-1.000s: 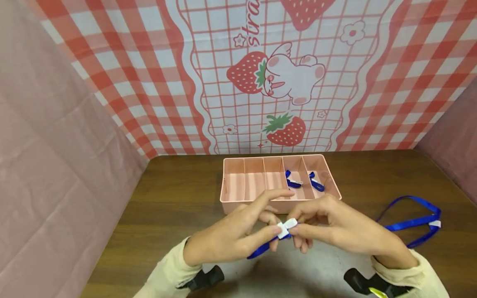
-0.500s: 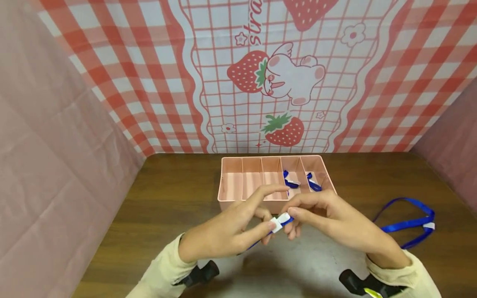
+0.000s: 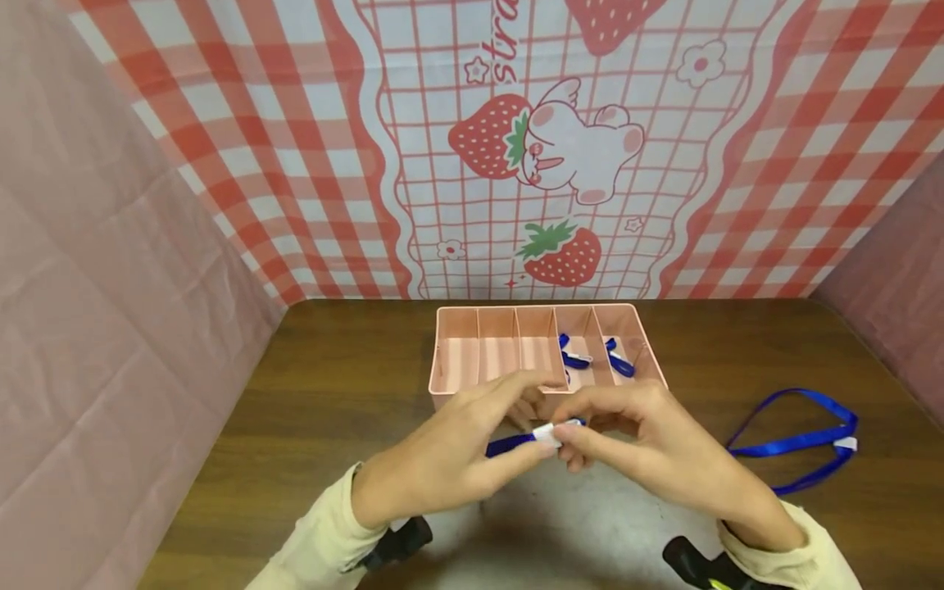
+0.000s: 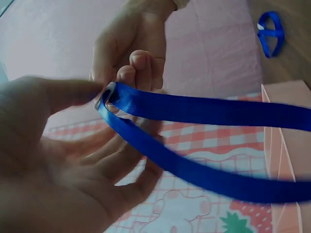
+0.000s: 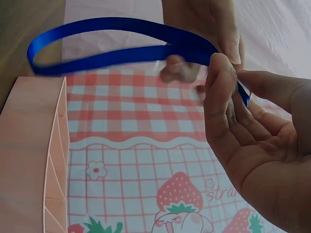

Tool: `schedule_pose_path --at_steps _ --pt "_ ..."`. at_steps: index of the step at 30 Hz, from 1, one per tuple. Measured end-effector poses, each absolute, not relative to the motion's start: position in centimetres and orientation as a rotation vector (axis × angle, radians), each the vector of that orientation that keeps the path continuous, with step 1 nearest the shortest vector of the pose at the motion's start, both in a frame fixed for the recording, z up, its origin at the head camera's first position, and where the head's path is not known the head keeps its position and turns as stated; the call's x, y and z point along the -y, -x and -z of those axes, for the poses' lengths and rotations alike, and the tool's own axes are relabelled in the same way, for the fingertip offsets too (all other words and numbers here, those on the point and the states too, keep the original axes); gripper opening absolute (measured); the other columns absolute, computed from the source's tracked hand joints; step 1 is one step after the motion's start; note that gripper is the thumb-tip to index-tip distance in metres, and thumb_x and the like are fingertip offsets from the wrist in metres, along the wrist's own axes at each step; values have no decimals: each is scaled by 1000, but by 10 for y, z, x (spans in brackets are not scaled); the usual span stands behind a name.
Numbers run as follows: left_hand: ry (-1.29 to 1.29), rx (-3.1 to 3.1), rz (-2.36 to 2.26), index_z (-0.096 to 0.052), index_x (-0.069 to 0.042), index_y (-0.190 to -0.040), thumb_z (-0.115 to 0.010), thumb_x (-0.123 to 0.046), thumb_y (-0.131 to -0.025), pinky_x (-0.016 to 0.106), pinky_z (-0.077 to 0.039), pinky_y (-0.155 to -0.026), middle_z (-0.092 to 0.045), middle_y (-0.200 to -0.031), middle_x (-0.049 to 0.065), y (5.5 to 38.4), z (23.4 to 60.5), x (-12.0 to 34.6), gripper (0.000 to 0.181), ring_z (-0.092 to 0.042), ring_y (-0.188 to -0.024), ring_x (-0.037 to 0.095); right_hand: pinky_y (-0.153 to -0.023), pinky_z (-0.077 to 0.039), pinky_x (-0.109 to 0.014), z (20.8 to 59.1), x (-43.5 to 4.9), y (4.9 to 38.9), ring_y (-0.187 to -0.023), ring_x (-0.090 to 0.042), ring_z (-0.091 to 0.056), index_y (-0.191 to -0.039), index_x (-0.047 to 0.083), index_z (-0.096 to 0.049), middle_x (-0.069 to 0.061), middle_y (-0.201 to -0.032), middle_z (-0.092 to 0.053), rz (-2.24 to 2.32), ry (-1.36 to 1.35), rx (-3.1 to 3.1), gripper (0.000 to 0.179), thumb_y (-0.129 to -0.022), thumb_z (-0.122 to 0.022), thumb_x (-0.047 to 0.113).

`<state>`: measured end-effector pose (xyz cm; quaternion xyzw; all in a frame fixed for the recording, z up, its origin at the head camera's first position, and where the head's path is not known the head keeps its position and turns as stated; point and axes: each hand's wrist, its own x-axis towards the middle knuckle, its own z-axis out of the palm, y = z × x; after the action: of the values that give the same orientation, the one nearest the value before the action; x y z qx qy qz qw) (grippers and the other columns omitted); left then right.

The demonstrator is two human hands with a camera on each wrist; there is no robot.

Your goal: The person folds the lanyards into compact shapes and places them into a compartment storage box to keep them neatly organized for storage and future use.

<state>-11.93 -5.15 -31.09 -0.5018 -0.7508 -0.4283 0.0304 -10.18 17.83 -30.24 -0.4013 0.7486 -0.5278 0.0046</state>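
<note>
Between my hands, in front of the tray, is a blue ribbon lanyard (image 4: 214, 111) with a white plastic clip (image 3: 544, 433). My left hand (image 3: 460, 447) pinches the clip end between thumb and fingers. From the other side my right hand (image 3: 649, 442) pinches the same end, its thumb lying over part of the clip. The lanyard's ribbon trails as a long loop (image 5: 112, 52), seen in the right wrist view. The fingers hide much of the clip.
Behind the hands stands a pink tray (image 3: 441, 399) with several compartments. Folded blue lanyards (image 3: 576, 360) lie in its two right-hand compartments. On the table's right side lies another blue lanyard (image 3: 785, 445) with a white piece. A checked strawberry cloth (image 3: 324, 205) hangs behind.
Both hands have drifted slightly left in the head view. The white clip has turned, and the right thumb has come down over it, covering more of it.
</note>
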Motion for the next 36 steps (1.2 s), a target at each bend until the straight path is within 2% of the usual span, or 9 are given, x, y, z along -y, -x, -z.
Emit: schedule_pose_path --at_steps 2,5,8,10,17,21,26,32,36 --pt "1584 2373 1311 -52 -11 -128 -58 -22 -102 17 -50 -85 -66 -103 -7 120 312 52 29 -60 -93 -4 -61 -57 -29 302 -178 101 -69 -12 -66 -106 14 -70 6 -80 -68 1639 1260 -2352 27 -93 -62 -9" --pt "1597 2447 1287 -60 -14 -108 -56 -24 -103 14 -47 -70 -61 -84 -12 121 313 53 12 -54 -75 -7 -64 -58 -29 302 -178 100 -71 -11 -67 -109 15 -68 6 -86 -68 1614 1255 -2377 28 -93 -62 -8" --pt "1559 2459 1278 -60 -14 -88 -56 -22 -103 12 -38 -55 -47 -68 -11 121 314 54 18 -43 -59 -5 -65 -58 -30 301 -180 100 -74 -12 -68 -113 15 -66 4 -96 -68 1605 1232 -2404 30 -94 -62 -8" --pt "1539 2451 1283 -59 -13 -84 -56 -20 -103 12 -35 -52 -43 -65 -11 120 314 54 20 -39 -57 -5 -66 -58 -29 302 -180 99 -76 -11 -68 -114 16 -65 5 -101 -67 1588 1239 -2444 31 -93 -64 -7" --pt "1530 2424 1236 -65 -14 -94 -53 -19 -105 11 -38 -61 -52 -75 -12 118 312 55 17 -45 -67 -3 -61 -51 -21 304 -174 97 -71 -4 -59 -103 22 -67 12 -88 -64 1518 1416 -2587 30 -87 -73 -3" --pt "1526 2405 1219 -67 -14 -97 -51 -18 -105 12 -42 -67 -58 -82 -13 116 309 57 19 -49 -72 -4 -59 -52 -23 300 -177 95 -67 -5 -59 -102 23 -68 12 -83 -63 1543 1310 -2536 29 -90 -69 -4" --pt "1525 2386 1163 -68 -13 -97 -51 -18 -105 13 -43 -73 -62 -87 -13 116 307 60 19 -51 -78 -4 -65 -55 -26 298 -179 95 -69 -6 -62 -104 24 -68 13 -81 -64 1520 1216 -2500 27 -93 -66 0" --pt "1516 2382 1127 -67 -14 -96 -52 -17 -105 14 -40 -67 -57 -80 -12 117 305 64 17 -46 -70 -3 -67 -54 -26 297 -180 95 -68 -6 -63 -108 23 -68 12 -81 -65 1508 1230 -2483 28 -94 -66 0" --pt "1530 2403 1108 -67 -13 -96 -51 -18 -105 13 -40 -67 -57 -82 -12 118 304 64 19 -47 -71 -3 -64 -54 -24 298 -183 96 -67 -4 -64 -110 24 -68 14 -82 -67 1496 1255 -2498 30 -93 -67 -1"
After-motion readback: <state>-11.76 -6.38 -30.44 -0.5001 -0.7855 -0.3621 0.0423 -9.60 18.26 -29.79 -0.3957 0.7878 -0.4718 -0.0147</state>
